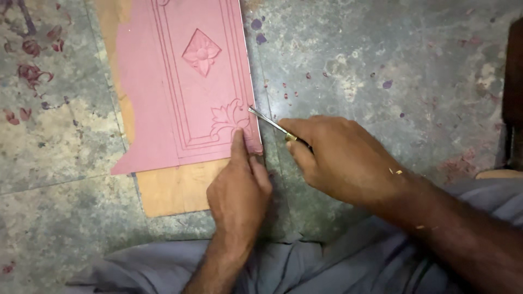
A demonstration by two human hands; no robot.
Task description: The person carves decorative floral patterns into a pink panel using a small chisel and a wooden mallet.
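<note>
I see my left forearm coming up from my lap, the left hand (238, 188) lying flat with fingers loosely together, pressing down on the lower right corner of the pink carved panel (185, 81). Its index fingertip rests just below the carved leaf ornament (229, 117). My right arm reaches in from the lower right; the right hand (343, 158) is closed around a thin chisel (272, 126), whose metal tip touches the panel's right edge beside the ornament. The panel lies on a bare wooden board (174, 190) on the stained concrete floor (381, 65).
</note>
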